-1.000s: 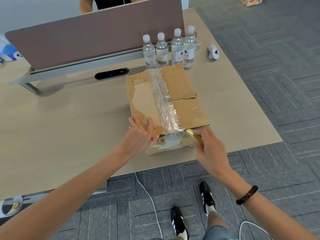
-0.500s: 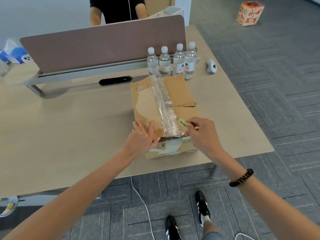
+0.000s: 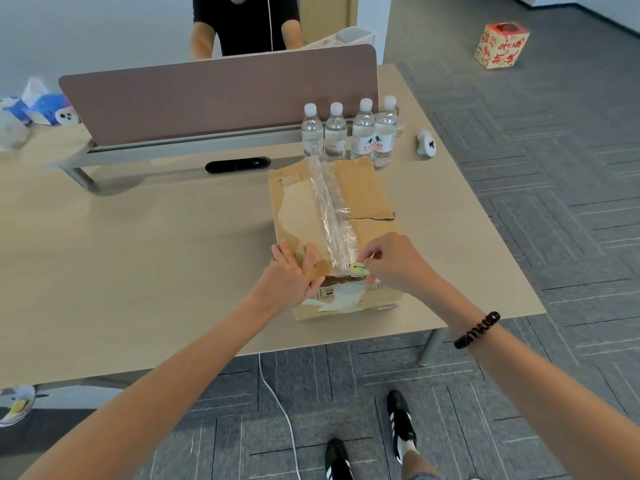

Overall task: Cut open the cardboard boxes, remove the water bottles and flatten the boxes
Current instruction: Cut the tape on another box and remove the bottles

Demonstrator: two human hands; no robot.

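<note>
- At the near edge of the counter [image 3: 156, 258]: box [image 3: 367, 192], flaps closed, top paper torn, sealed down the middle by a wrinkled strip of clear tape [image 3: 332, 209].
- Left hand [image 3: 289, 275] laid flat on the box's near left corner, fingers straight and spread, pressing down, gripping nothing.
- Right hand [image 3: 394, 265] curled round a small yellow-green cutter [image 3: 358, 269], pinched between thumb and fingers, tip set at the near end of the tape, just above the front face.
- Deciding relation: tape's long axis running straight away from the body toward the bottles [image 3: 346, 133], cutter at its near end; right hand on the seam itself, left hand just beside it, off the line.
- Step in hand, by judgement: opening cut along the seam, probably a push away from the body; blade too small to make out.
- Four bottles upright in a row just behind the box, at the foot of the divider [image 3: 214, 95]; this box neither emptied nor flattened.
- Possible trouble: crumpled tape apt to snag the blade, left fingers close to the start of the cut.
- Beyond: a second person [image 3: 246, 26] behind the divider, a printed carton [image 3: 501, 46] on the carpet, well apart.
</note>
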